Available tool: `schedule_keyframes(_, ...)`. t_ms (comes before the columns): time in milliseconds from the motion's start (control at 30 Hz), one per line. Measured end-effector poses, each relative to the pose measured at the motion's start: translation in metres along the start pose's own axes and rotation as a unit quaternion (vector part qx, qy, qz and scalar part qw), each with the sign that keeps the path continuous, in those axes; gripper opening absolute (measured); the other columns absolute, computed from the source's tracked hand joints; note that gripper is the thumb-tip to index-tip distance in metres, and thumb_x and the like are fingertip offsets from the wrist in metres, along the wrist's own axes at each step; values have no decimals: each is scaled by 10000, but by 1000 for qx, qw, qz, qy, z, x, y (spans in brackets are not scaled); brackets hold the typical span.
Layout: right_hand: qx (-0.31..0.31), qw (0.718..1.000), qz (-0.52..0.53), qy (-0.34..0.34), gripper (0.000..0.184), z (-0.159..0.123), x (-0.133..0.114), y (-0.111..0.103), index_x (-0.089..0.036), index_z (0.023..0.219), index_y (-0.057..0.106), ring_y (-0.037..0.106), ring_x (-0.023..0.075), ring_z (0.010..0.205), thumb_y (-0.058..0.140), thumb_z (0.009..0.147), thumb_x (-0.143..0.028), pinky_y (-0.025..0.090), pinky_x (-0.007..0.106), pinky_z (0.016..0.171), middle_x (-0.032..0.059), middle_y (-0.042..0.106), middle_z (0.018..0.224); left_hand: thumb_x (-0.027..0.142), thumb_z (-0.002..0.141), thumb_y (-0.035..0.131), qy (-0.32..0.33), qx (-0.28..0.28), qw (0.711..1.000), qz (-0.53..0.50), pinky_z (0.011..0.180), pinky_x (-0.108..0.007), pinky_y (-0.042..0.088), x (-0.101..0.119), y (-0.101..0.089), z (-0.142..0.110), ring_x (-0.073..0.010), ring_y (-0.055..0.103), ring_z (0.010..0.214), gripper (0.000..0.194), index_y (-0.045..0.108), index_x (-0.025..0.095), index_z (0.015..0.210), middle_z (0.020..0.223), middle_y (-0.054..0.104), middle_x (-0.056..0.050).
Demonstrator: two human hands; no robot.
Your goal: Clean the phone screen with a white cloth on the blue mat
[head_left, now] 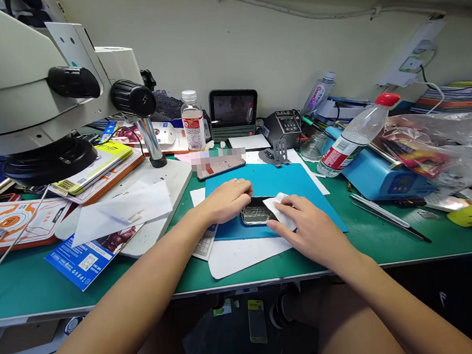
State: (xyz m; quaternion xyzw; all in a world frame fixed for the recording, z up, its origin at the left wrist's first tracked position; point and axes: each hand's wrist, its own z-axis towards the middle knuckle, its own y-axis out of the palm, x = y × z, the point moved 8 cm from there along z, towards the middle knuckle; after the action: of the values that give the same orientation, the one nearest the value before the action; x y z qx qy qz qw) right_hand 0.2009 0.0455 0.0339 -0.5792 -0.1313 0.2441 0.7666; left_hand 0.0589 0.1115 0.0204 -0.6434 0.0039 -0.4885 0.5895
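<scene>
1. Microscope, white and black, over the bench.
2. Left hand, ringed; fingers curled narrow at the phone's left end, grip on it cannot be told.
3. Phone, dark and glossy, lying on the blue mat, between the hands.
4. Right hand; fingers holding a white wipe over the phone's right part.
5. Bottle, clear, red-capped, tilted, beyond the mat's right side.

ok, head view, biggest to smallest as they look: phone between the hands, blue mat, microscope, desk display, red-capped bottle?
1. Microscope, even cut off by the frame
2. Blue mat
3. Desk display and red-capped bottle, too alike to rank
4. Phone, partly covered
</scene>
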Motion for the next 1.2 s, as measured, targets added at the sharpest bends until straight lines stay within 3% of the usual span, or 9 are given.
schedule_keyframes(100, -2, 1000, -8, 4, 457, -4, 1, -2, -158, 1169, 678, 620, 307, 1110, 487, 982, -529, 531, 430, 914, 157, 650, 1209, 236, 878, 351, 2, -3, 1000, 4, 819, -400, 418, 1, 1, 1, -238, 520, 901, 136, 476, 207, 831, 917, 592, -56)
schedule_keyframes(300, -24, 1000, 13, 8, 448, 19, 4, 2, -177, 1055, 725, 643, 287, 1012, 457, 990, -530, 532, 441, 891, 137, 674, 1102, 235, 884, 352, -18, -3, 1000, -3, 828, -394, 433, -2, -1, -1, -239, 533, 921, 160, 506, 202, 853, 953, 610, -65)
schedule_keyframes(533, 1, 1000, 9, -5, 448, -5, 6, 0, -168, 1162, 684, 613, 303, 1107, 476, 990, -526, 513, 444, 944, 150, 650, 1186, 235, 883, 356, -12, -9, 1000, 5, 816, -384, 415, -1, 0, 0, -239, 532, 913, 135, 479, 209, 834, 929, 600, -56)
schedule_keyframes(667, -22, 1000, 6, 9, 434, 18, 12, 8, -162, 1082, 707, 627, 297, 1037, 482, 986, -520, 522, 441, 914, 139, 667, 1115, 236, 882, 351, -17, -6, 1000, -5, 832, -396, 419, -1, 0, 0, -245, 532, 929, 139, 483, 210, 847, 946, 598, -64)
schedule_keyframes(767, -25, 1000, 8, 16, 441, 26, 13, 11, -148, 1135, 684, 624, 308, 1044, 483, 986, -511, 520, 457, 926, 147, 670, 1119, 238, 885, 347, -21, -7, 1000, -13, 836, -400, 421, -2, 0, -1, -247, 533, 937, 141, 481, 211, 852, 962, 600, -65)
schedule_keyframes(900, -5, 1000, 19, 4, 451, 0, 4, 8, -148, 1243, 625, 582, 324, 1185, 458, 1001, -491, 493, 468, 1000, 172, 621, 1292, 233, 886, 355, -10, -8, 1000, 0, 832, -394, 413, -1, 0, 0, -241, 529, 920, 131, 474, 209, 837, 937, 596, -58)
schedule_keyframes(1000, -1, 1000, 25, -4, 459, -12, -2, 6, -154, 1252, 618, 566, 324, 1222, 477, 992, -505, 491, 447, 1006, 167, 619, 1299, 227, 885, 360, 5, -7, 1000, 11, 814, -389, 403, 2, 0, 1, -234, 522, 888, 119, 459, 206, 822, 912, 588, -55)
schedule_keyframes(1200, -21, 1000, 12, 13, 462, 20, -3, 15, -154, 1145, 668, 619, 315, 1088, 459, 992, -537, 528, 440, 913, 152, 671, 1151, 232, 883, 355, -2, -9, 1000, 15, 807, -394, 409, 1, 0, 1, -241, 526, 896, 129, 473, 207, 840, 931, 604, -62)
